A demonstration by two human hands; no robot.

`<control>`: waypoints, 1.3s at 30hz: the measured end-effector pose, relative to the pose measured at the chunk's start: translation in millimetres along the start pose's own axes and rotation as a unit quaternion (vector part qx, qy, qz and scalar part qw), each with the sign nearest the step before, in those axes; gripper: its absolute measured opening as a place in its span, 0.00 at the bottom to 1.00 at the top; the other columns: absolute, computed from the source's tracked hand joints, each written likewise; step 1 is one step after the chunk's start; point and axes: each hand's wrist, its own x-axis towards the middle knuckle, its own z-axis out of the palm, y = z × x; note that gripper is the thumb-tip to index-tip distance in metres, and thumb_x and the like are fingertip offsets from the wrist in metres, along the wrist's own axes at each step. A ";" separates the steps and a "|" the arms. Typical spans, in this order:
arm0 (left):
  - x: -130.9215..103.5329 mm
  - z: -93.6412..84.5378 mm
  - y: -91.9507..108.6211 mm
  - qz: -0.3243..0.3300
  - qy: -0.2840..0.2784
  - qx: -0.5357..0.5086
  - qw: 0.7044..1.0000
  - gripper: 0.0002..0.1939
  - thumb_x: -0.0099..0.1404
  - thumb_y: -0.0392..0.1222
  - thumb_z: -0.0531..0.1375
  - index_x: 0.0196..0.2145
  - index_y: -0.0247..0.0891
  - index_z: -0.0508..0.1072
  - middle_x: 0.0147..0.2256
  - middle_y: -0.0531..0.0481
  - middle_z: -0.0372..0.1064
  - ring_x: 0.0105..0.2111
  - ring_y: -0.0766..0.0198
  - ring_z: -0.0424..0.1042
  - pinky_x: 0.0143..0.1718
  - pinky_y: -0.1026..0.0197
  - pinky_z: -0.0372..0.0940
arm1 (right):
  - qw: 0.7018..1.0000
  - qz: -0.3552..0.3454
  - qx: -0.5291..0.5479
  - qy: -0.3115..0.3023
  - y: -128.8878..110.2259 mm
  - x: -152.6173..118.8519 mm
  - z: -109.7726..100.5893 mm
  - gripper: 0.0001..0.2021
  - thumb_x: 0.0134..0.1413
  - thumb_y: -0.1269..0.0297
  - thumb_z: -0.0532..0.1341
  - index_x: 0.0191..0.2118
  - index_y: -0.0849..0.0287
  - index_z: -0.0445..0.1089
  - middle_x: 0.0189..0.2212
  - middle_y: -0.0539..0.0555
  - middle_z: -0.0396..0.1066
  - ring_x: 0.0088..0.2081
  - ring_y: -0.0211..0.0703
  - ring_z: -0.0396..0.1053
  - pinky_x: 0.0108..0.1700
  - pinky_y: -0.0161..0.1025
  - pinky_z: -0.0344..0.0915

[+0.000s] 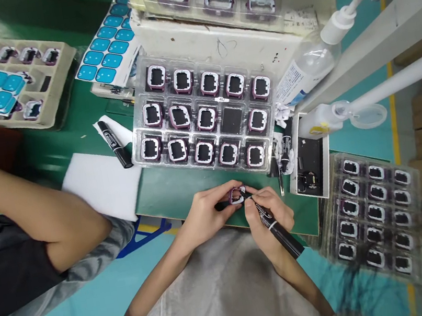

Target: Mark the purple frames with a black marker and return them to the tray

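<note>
At the table's front edge, my left hand (205, 214) is closed on a small purple-and-white watch-case frame (234, 195). My right hand (268, 210) grips a black marker pen (281, 234), its tip end at the frame's right side. Whether the tip touches the frame is too small to tell. Just beyond my hands lies a clear plastic tray (204, 111) of similar frames in rows, with one pocket holding no frame. To its left, a second black marker (115, 144) rests on a white paper scrap.
A co-worker's arm (31, 206) reaches in at left beside a beige tray (62, 90) and sheets of blue stickers (109, 46). A pump bottle (308, 67) and small white box (310, 161) stand right. Another filled tray (373, 213) sits lower right.
</note>
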 end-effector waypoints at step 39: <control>1.3 2.3 5.6 -0.030 -0.007 -0.035 0.999 0.22 0.72 0.36 0.71 0.62 0.43 0.84 0.52 0.49 0.90 0.49 0.54 0.91 0.57 0.56 0.86 | 0.999 -0.036 -0.022 0.004 2.9 -0.8 -0.8 0.13 0.59 0.72 0.72 0.47 0.49 0.78 0.32 0.44 0.79 0.36 0.47 0.85 0.40 0.49 0.92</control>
